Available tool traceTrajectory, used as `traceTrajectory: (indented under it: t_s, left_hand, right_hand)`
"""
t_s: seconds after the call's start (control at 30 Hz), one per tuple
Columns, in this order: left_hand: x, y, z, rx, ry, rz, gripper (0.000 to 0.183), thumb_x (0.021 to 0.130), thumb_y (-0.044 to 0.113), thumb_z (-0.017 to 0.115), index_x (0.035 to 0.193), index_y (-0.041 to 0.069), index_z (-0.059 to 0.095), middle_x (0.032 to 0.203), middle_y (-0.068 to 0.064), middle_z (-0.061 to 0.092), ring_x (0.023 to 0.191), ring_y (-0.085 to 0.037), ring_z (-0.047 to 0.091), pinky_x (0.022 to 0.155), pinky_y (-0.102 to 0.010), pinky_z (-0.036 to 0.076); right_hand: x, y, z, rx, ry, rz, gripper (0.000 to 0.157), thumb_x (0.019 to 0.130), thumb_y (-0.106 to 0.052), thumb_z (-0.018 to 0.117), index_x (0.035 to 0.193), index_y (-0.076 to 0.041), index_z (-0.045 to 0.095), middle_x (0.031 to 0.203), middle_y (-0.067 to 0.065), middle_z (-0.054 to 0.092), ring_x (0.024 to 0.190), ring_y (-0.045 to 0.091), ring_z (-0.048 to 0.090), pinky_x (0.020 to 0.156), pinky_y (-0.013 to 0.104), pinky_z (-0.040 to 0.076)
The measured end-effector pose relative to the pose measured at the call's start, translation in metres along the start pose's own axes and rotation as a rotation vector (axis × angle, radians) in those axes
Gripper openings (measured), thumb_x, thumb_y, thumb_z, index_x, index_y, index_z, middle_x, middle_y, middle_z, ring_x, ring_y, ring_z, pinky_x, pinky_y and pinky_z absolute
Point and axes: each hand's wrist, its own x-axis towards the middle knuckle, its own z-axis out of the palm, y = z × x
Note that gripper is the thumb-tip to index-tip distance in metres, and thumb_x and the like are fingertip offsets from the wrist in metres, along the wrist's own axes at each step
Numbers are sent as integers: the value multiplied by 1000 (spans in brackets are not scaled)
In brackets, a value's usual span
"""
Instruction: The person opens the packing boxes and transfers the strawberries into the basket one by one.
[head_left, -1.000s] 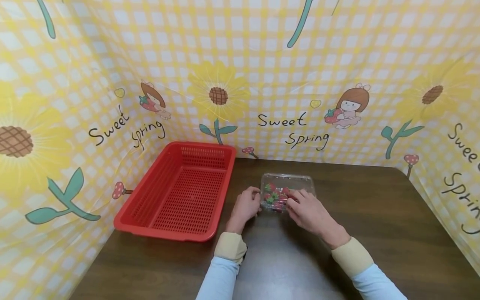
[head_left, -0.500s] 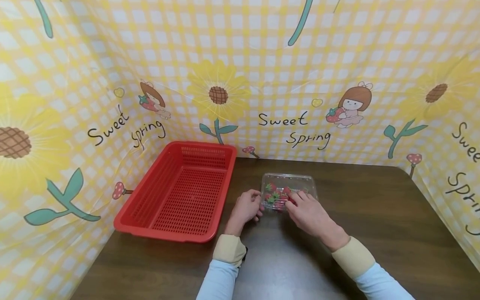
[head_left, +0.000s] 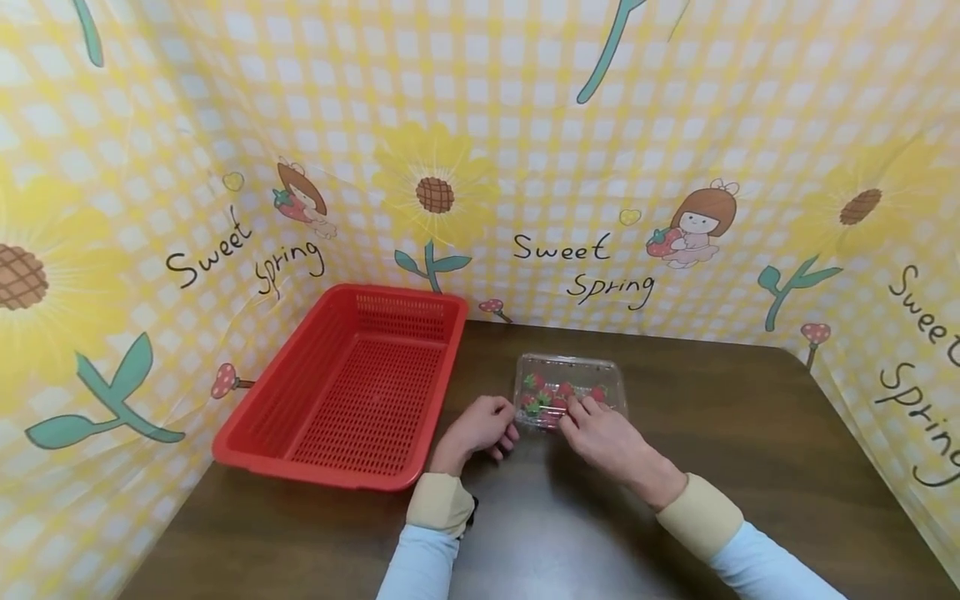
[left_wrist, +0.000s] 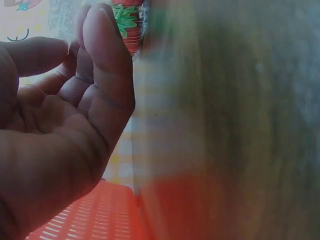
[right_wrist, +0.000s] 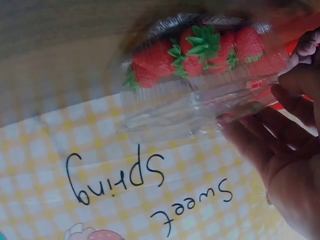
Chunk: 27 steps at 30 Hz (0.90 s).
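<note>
Clear box (head_left: pixel 570 363) of strawberries (head_left: pixel 563 390) sits toward the table's (head_left: pixel 712 417) far edge. Right hand (head_left: pixel 607 440) grips its near edge; left hand (head_left: pixel 480 428) is at its near-left corner, hold unclear. Risk: one-sided pull tips it, likely light; strawberries spill if it pops open unbraced on the left.

Overhead, the right hand (head_left: pixel 611 446) blots out the near right corner of the clear box (head_left: pixel 573 361); grip or mere touch, no telling! Left wrist now: blur swallows the right half, the red basket (left_wrist: pixel 95 212) runs off the bottom. Right wrist: that right hand, sliced by the edge!
</note>
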Motion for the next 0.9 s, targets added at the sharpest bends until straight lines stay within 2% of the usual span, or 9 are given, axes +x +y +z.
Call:
traceTrajectory:
  t_s: [0.07,0.1,0.2,0.3,0.37,0.53,0.63,0.77,0.9]
  left_hand:
    - [-1,-3,0,11,-12,0,24,102,17,48,106,-2,63,80,-10,66,63,-18,60,51,-28,53]
    - [-1,-4,0,14,-13,7,24,102,16,48,106,-2,63,80,-10,65,63,-18,60,51,-28,53]
    - [-1,-3,2,21,-16,37,23,102,14,47,104,-3,62,79,-10,65,62,-17,60,50,-28,52]
    - [0,-1,4,30,-21,48,23,102,14,46,103,-3,61,78,-10,65,62,-17,59,49,-27,51]
    - [-1,1,4,36,-23,44,23,102,14,45,102,-4,60,78,-11,64,62,-18,60,49,-27,51]
    - [-2,3,4,53,-25,38,21,102,13,44,99,-2,58,79,-11,63,64,-20,60,50,-28,52]
    - [-1,3,4,56,-27,47,21,102,13,42,97,-1,57,79,-11,63,63,-19,60,50,-28,52]
    - [1,2,4,51,-32,47,22,103,15,41,96,0,57,80,-11,63,63,-18,60,49,-28,51]
    - [2,0,5,37,-27,36,22,104,16,41,97,1,56,80,-10,63,63,-18,60,48,-27,51]
  right_hand:
    - [1,-4,0,-21,15,-6,5,88,-1,62,87,-4,58,92,13,64,83,28,61,62,37,57]
    - [1,-6,1,-35,24,-1,9,92,0,53,86,-3,58,92,14,65,82,28,61,62,36,57]
    - [2,-11,2,-86,54,26,39,99,2,24,83,-2,59,92,17,67,78,29,61,61,36,57]
    - [5,-15,2,-132,75,60,55,100,3,9,81,0,61,92,19,70,74,30,61,62,35,56]
    - [8,-17,2,-156,79,74,50,100,3,16,79,-1,61,91,20,70,71,29,61,59,35,55]
    - [11,-20,3,-186,85,98,23,91,-3,41,79,-3,60,87,20,69,66,27,57,51,34,50]
    - [13,-22,6,-190,107,115,23,91,-4,40,77,-4,58,82,19,67,63,27,55,48,34,47]
    - [15,-25,8,-190,121,136,37,98,-2,26,75,-6,55,74,14,62,61,26,54,45,33,45]
    - [20,-28,8,-197,68,146,24,95,-3,39,76,-7,54,71,10,59,62,25,54,42,32,43]
